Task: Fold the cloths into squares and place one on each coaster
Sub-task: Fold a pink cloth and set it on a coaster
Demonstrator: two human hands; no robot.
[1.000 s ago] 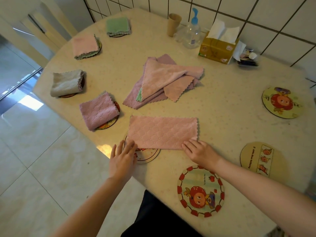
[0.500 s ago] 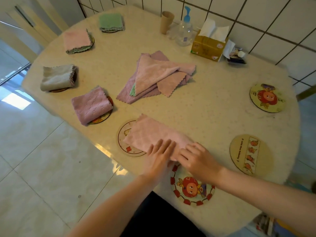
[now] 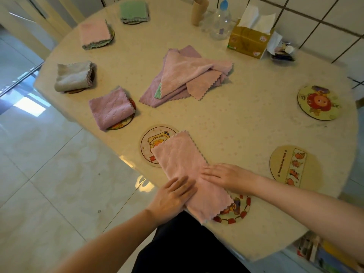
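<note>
Pressing flat, fingers straight: left hand (image 3: pixel 173 196) and right hand (image 3: pixel 226 175), both on one pink cloth (image 3: pixel 189 174) lying long across two coasters, the duck coaster (image 3: pixel 152 141) and the red-rimmed coaster (image 3: pixel 239 210), at the table (image 3: pixel 246 125) edge. Coasters counted: eight, four bearing folded cloths, two bare at right. Unfolded pile (image 3: pixel 187 75): one, mid-table.

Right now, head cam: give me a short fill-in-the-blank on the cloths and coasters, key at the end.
1. Both hands, left hand and right hand, press flat on the ____ cloth nearest the person.
2. The number of coasters already carrying a folded cloth is ____.
3. The farthest folded cloth is ____ in colour.
4. The tissue box stands beside a clear ____ bottle.

Missing words: pink; four; green; pump
</note>
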